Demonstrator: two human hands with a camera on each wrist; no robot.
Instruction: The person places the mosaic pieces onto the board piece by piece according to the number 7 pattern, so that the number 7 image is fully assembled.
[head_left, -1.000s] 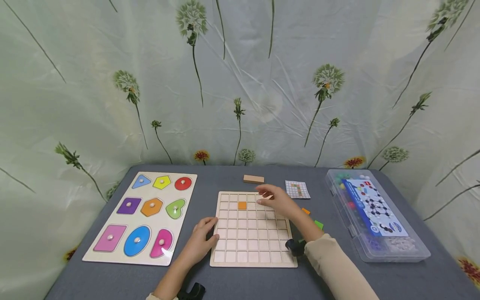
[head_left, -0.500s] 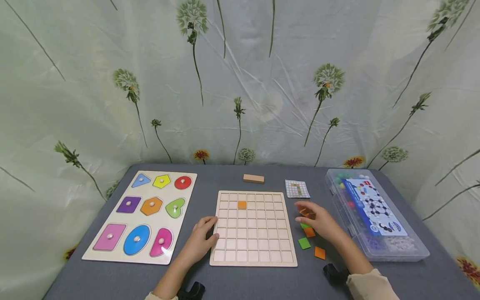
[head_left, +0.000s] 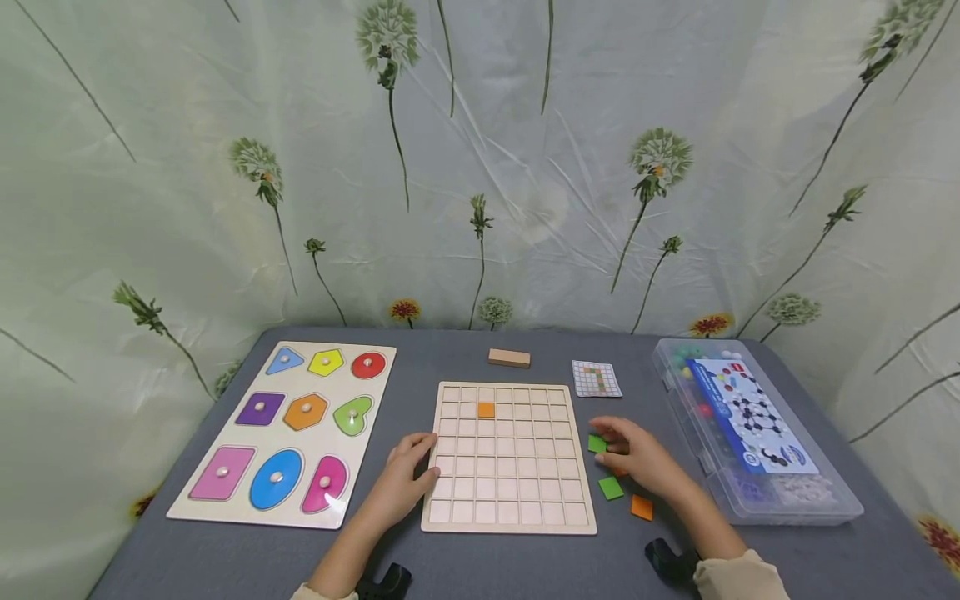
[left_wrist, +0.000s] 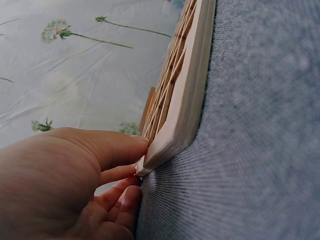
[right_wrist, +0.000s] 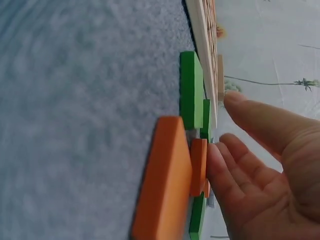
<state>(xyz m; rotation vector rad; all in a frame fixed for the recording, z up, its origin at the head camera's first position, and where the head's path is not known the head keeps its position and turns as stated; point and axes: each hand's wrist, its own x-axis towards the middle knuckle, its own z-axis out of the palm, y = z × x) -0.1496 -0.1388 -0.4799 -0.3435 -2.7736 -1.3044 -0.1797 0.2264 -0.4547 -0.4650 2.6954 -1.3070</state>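
In the head view my left hand (head_left: 405, 475) rests at the left edge of a wooden grid board (head_left: 507, 527). The left wrist view shows the thumb (left_wrist: 135, 143) touching the board's rim (left_wrist: 187, 100), with the other fingers low beside it. One orange square tile (head_left: 486, 410) sits in a cell of the second row. My right hand (head_left: 647, 460) hovers over loose square tiles right of the board, thumb and fingers apart. Near its fingertips lies a green tile (head_left: 597, 443). Another green tile (head_left: 611, 488) and an orange tile (head_left: 642, 507) lie nearer me. In the right wrist view, fingertips reach an orange tile (right_wrist: 198, 167).
A pattern card (head_left: 597, 379) and a small wooden block (head_left: 509, 358) lie behind the board. On the left is a shape puzzle with knobbed pieces (head_left: 275, 479). A clear plastic case (head_left: 787, 508) with a molecule leaflet stands on the right. Flowered cloth hangs behind.
My right hand has moved from above the board's upper right to the loose tiles, and its fingers have shifted slightly among them. The left hand stays at the board's edge.
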